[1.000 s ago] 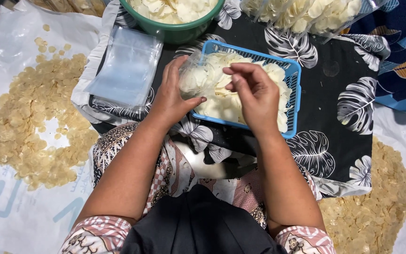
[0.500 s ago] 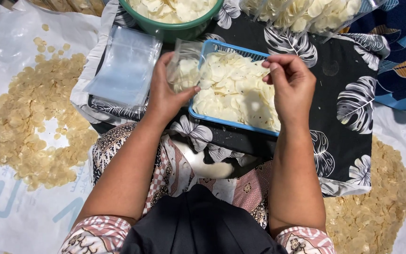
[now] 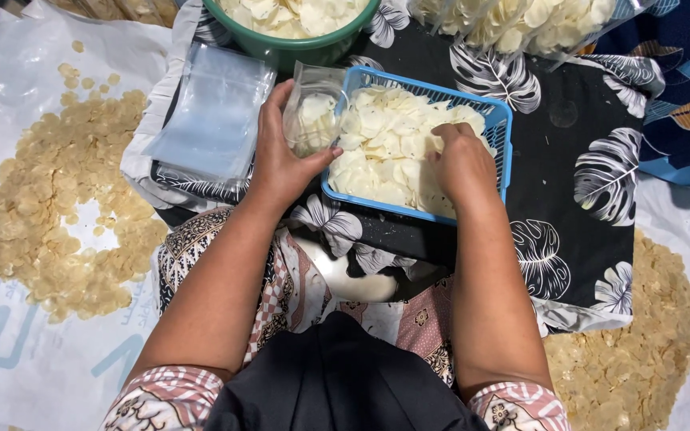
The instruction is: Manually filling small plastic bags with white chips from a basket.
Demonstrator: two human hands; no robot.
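While left hand (image 3: 285, 156) grips small clear bag (image 3: 311, 112), right hand (image 3: 461, 160) curled, pinching chips (image 3: 385, 136) in blue basket (image 3: 498, 136)

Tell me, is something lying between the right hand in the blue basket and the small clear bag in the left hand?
Nothing visible does. The right hand rests on the white chips in the blue basket; the clear bag in the left hand sits at the basket's left rim.

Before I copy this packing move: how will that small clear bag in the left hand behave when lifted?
The small clear bag looks thin and floppy; the left hand pinches it to keep its mouth open. With few pale chips inside, it is probably light. The chips look brittle, so squeezing could crack them. The right hand rests in the blue basket.
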